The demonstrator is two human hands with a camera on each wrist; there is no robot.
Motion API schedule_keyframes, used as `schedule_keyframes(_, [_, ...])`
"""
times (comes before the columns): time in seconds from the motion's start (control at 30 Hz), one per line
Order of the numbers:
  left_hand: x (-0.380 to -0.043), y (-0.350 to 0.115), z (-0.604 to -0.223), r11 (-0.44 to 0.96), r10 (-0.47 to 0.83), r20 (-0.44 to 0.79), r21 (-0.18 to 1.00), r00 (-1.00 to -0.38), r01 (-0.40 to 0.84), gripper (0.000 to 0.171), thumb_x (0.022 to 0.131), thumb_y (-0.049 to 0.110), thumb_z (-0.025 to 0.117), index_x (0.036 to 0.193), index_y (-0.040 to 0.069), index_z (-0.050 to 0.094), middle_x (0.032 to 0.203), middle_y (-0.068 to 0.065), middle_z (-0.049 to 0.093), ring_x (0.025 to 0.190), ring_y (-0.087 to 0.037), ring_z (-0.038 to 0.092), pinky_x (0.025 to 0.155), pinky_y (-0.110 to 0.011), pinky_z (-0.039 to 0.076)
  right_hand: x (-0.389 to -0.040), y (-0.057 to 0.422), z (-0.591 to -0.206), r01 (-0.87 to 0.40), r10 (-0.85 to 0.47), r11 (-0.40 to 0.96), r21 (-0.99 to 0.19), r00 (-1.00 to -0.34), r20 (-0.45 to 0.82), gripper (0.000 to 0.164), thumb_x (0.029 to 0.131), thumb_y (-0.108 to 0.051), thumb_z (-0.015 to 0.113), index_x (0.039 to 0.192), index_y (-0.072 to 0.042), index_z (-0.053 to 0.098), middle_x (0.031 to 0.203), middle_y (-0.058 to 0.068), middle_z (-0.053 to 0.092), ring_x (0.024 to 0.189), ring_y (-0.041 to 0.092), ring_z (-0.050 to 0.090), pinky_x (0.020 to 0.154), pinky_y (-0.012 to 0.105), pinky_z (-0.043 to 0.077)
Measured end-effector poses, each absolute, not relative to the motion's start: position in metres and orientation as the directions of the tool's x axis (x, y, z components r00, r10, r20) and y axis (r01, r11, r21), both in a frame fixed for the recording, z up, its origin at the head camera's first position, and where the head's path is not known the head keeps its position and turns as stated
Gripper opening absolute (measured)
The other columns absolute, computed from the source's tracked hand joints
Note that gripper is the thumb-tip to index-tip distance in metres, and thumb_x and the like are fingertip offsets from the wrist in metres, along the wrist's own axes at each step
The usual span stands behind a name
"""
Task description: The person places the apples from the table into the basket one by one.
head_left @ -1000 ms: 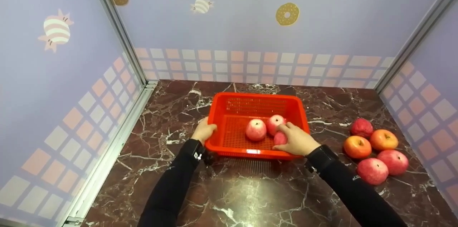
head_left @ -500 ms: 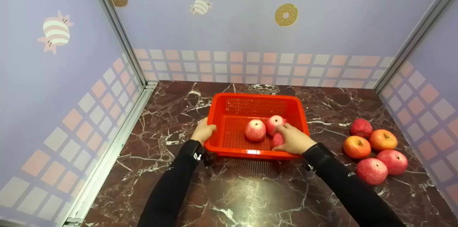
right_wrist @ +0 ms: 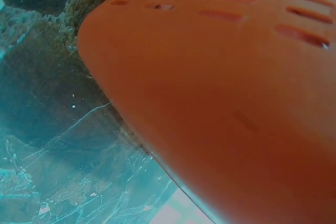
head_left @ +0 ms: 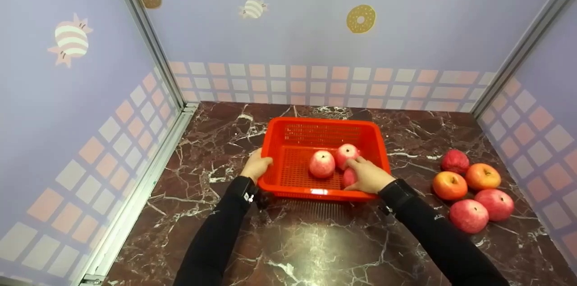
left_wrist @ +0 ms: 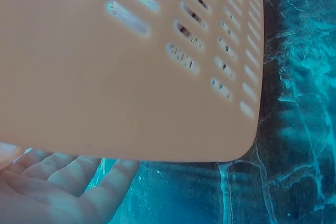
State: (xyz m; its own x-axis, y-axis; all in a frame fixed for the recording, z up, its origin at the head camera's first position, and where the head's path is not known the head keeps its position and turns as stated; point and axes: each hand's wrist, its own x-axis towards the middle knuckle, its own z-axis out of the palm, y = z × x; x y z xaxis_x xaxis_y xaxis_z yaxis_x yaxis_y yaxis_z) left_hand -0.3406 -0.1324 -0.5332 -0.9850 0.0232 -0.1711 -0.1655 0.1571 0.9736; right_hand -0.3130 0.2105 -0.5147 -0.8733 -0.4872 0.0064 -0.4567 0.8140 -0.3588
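Observation:
A red plastic basket (head_left: 324,129) with slotted walls sits mid-table in the head view. My left hand (head_left: 257,165) holds its left rim, thumb over the edge. The left wrist view has the fingers (left_wrist: 107,190) of that hand at the basket wall (left_wrist: 131,108). Reaching in over the front right corner, my right hand (head_left: 370,177) grips a pink-red apple (head_left: 349,179), partly hidden by the hand. Two more pink-red apples lie in the basket: one left of it (head_left: 322,164), one just behind (head_left: 346,155). In the right wrist view, the basket's outer wall (right_wrist: 210,93) hides this hand.
To the right on the dark marbled table (head_left: 315,250) lies a group of fruit: two orange-red apples (head_left: 450,185), two pink-red apples (head_left: 469,216) and a darker red, ridged fruit (head_left: 455,161). Patterned panels (head_left: 288,34) wall the table at the back and both sides.
My right hand has shifted slightly left with the apple in its grip, and the apple behind it has moved back a touch. The left hand and basket have stayed put.

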Motion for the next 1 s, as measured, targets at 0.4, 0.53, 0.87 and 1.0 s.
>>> schedule_keyframes(0.4, [-0.3421, -0.1318, -0.532, 0.146, 0.027, -0.185, 0.973, -0.982, -0.179, 0.062, 0.08, -0.008, 0.047, 0.142, -0.006, 0.047, 0.137, -0.03, 0.057, 0.12, -0.046, 0.06, 0.091, -0.048, 0.054, -0.3145, 0.211, -0.5163, -0.484, -0.511, 0.805, -0.343, -0.86, 0.015, 0.052, 0.074, -0.027, 0.089, 0.112, -0.003, 0.063, 0.11, 0.02, 0.062, 0.098, 0.041, 0.063, 0.091, 0.054, 0.053])
schedule_keyframes(0.53, [-0.3425, -0.1319, -0.5324, 0.13, 0.031, -0.19, 0.974, -0.981, -0.185, 0.063, 0.081, -0.008, 0.047, 0.144, -0.005, 0.047, 0.138, -0.029, 0.056, 0.121, -0.044, 0.059, 0.089, -0.044, 0.052, -0.3143, 0.2115, -0.516, -0.486, -0.512, 0.805, -0.34, -0.859, 0.016, 0.05, 0.074, -0.027, 0.089, 0.111, -0.003, 0.064, 0.108, 0.019, 0.063, 0.096, 0.039, 0.063, 0.091, 0.053, 0.053])
schedule_keyframes(0.87, [-0.3409, -0.1312, -0.5331, 0.112, 0.029, -0.185, 0.977, -0.982, -0.181, 0.062, 0.08, -0.009, 0.047, 0.142, -0.007, 0.047, 0.138, -0.031, 0.056, 0.121, -0.046, 0.059, 0.093, -0.049, 0.053, -0.314, 0.2119, -0.5181, -0.481, -0.505, 0.804, -0.349, -0.863, 0.026, 0.05, 0.076, -0.031, 0.088, 0.112, -0.003, 0.065, 0.11, 0.018, 0.064, 0.1, 0.039, 0.064, 0.093, 0.052, 0.053])
schedule_keyframes(1.0, [-0.3406, -0.1311, -0.5332, 0.124, 0.025, -0.183, 0.976, -0.983, -0.179, 0.062, 0.08, -0.009, 0.047, 0.142, -0.007, 0.048, 0.138, -0.031, 0.057, 0.121, -0.046, 0.059, 0.092, -0.049, 0.053, -0.3136, 0.2137, -0.5189, -0.486, -0.506, 0.795, -0.364, -0.861, 0.046, 0.05, 0.077, -0.031, 0.088, 0.112, -0.003, 0.065, 0.109, 0.017, 0.064, 0.098, 0.036, 0.063, 0.092, 0.05, 0.052])
